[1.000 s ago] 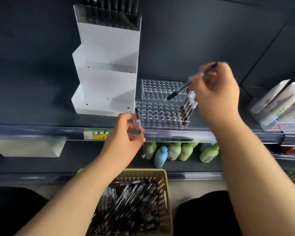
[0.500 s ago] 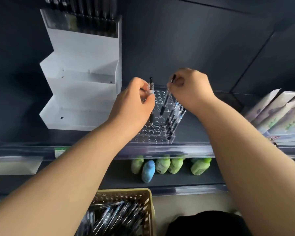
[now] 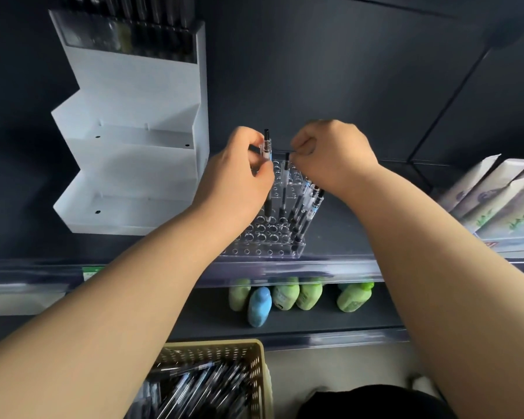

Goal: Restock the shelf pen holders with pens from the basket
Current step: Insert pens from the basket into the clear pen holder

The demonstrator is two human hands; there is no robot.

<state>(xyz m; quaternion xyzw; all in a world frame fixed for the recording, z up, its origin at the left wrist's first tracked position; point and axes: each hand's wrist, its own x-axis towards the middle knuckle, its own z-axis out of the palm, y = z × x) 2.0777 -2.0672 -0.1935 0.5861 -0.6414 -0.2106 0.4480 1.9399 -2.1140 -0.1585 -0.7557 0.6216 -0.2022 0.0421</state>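
Two pens upright over the clear acrylic holder on the shelf! Left hand, grip pinched round a clear-barrelled pen with a black clicker, tip down at the round holes. Right hand, grip clenched on the top of a slimmer black pen, which stands just beside it. Leaning pens crowd the holder's right edge. Below, a beige perforated basket holds loose pens. The green shelf tag is too blurred to read

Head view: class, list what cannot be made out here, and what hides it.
- Clear pen holder: left side behind the left hand, head view.
- Basket: cut off by the bottom edge; left forearm covers part.
- Pens atop the white holder: cut off by the top edge.
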